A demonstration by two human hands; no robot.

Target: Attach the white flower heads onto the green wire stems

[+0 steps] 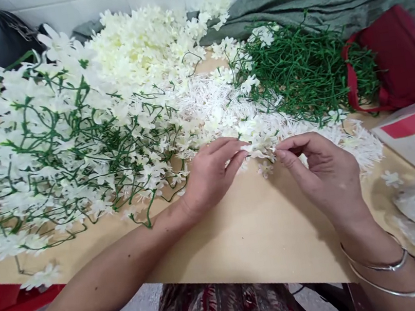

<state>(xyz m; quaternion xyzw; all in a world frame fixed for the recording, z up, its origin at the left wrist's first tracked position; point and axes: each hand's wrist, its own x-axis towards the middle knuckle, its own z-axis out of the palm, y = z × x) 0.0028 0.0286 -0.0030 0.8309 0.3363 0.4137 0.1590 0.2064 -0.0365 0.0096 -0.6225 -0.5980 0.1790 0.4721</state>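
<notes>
Tan tabletop point(244, 243) is exposed towards its near edge; farther off, white artificial blossoms point(258, 141) are pinched by left hand point(212, 175) and right hand point(329, 173).

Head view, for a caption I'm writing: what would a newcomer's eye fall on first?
Probably the white flowers heaped across the table's left side. Then the green stems piled at back right, beside a red bag. At the centre, the left hand and right hand pinch at white blossoms.
</notes>
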